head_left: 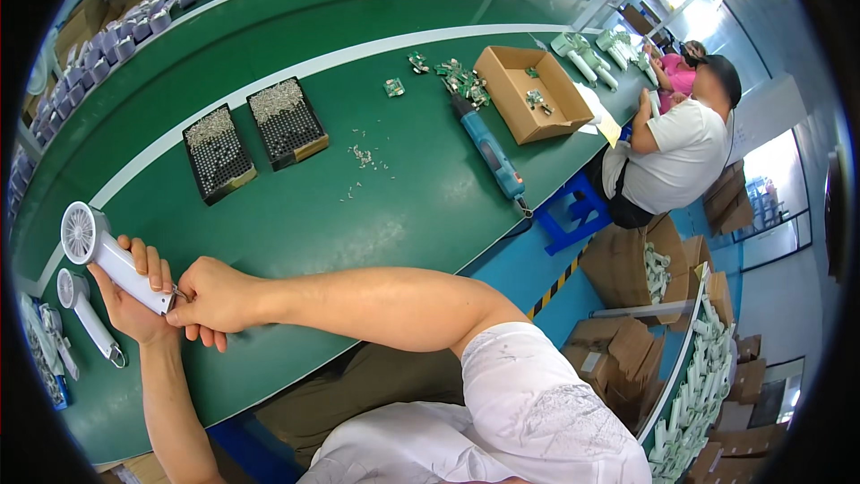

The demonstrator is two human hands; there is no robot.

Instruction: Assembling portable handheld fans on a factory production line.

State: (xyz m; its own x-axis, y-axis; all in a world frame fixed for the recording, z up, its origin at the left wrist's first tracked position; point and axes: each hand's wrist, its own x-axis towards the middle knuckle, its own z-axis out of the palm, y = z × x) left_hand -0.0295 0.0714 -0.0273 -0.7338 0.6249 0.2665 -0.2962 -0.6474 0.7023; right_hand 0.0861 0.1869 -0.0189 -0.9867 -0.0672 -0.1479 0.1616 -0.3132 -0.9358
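Note:
My left hand (134,300) is wrapped round the handle of a white handheld fan (125,266), its round grille facing up at the far left. At the handle's lower end, my right hand (219,300) is closed, fingers pinched on a small thin loop; the fingers partly hide it. A second white handheld fan (91,318) lies on the green bench just left of my left hand, with a similar loop at its end.
Two black trays (219,161) of small metal parts stand on the bench (394,224). Loose screws (363,157), a teal electric screwdriver (491,152), circuit boards (461,81) and a cardboard box (528,125) lie further right. Another person (676,148) sits beyond; cartons (618,363) stand at lower right.

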